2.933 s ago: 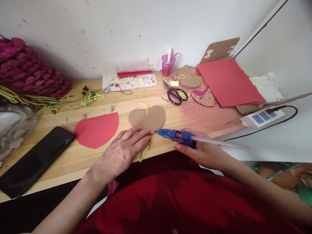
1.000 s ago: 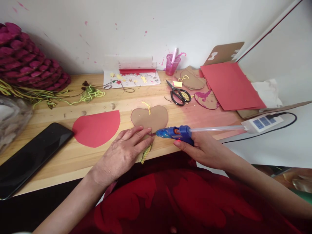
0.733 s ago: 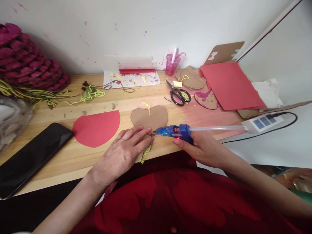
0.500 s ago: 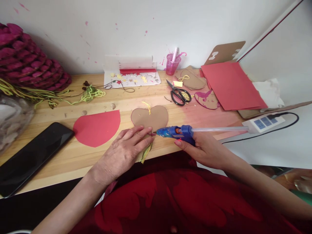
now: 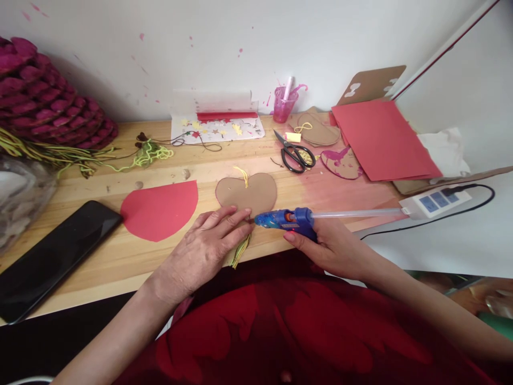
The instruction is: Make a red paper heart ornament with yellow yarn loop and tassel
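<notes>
A brown cardboard heart (image 5: 256, 193) lies on the table, with a yellow loop of yarn (image 5: 242, 175) at its top notch. My left hand (image 5: 212, 240) rests on the heart's lower part, fingers stretched out and pressing it down; the heart's tip is mostly hidden. From under those fingers hangs a green and yellow yarn tassel (image 5: 239, 253). My right hand (image 5: 332, 246) is wrapped around a blue hot glue gun (image 5: 298, 220) with a clear glue stick (image 5: 356, 213) out of its back. The nozzle is at the heart's lower tip, beside my left fingertips.
Left lie a cut red paper (image 5: 160, 211) and a black phone (image 5: 56, 262). Behind are black-handled scissors (image 5: 294, 155), a pink cup (image 5: 284, 104) and a sheet of star stickers (image 5: 216, 131). Right are red paper sheets (image 5: 387, 141), a painted heart (image 5: 342, 163) and a white power strip (image 5: 435, 203).
The glue gun in my right hand has shifted slightly to the left, its nozzle closer to my left fingertips. My left hand and the heart have stayed in place.
</notes>
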A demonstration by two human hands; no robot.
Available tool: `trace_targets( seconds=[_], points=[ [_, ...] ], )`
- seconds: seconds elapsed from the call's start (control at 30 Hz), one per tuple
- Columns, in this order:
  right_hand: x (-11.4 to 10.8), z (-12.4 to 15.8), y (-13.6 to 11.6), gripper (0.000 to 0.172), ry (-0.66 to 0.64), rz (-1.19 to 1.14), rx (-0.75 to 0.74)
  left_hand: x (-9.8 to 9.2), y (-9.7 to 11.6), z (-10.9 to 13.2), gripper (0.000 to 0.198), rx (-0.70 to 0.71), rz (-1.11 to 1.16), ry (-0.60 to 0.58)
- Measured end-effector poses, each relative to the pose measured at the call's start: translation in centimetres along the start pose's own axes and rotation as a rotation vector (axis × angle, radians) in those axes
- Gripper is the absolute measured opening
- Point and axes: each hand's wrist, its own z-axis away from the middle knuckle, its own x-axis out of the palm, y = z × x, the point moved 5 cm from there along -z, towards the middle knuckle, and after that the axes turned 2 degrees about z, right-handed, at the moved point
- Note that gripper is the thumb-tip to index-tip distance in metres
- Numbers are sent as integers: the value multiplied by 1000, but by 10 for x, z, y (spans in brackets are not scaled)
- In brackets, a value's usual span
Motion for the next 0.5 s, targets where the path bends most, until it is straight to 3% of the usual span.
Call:
trace_targets(
  seconds=[0.5],
  points=[
    [-3,-4,7,39,46,-2,42,-1,0,0,51,-13,9,-2]
  ],
)
